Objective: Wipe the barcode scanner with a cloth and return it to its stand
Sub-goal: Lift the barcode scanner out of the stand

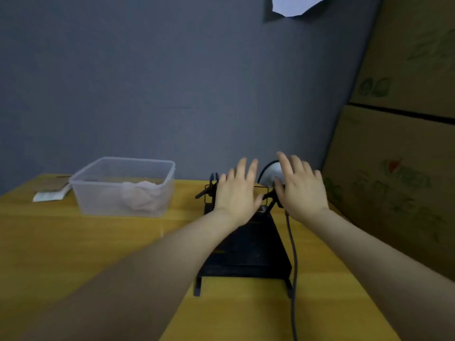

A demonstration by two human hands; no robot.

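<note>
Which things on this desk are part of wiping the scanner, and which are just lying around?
Part of the job: barcode scanner, its black stand, the cloth in the clear plastic tub, the scanner cable.

Just lying about: paper packet left of the tub, cardboard boxes on the right.

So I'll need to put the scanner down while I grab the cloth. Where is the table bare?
The yellow table is bare in front of the clear tub holding the cloth, left of the black stand. Right of the stand is crowded: the cable runs there, with cardboard boxes close beside. Both hands, left hand and right hand, hover open over the stand.
</note>
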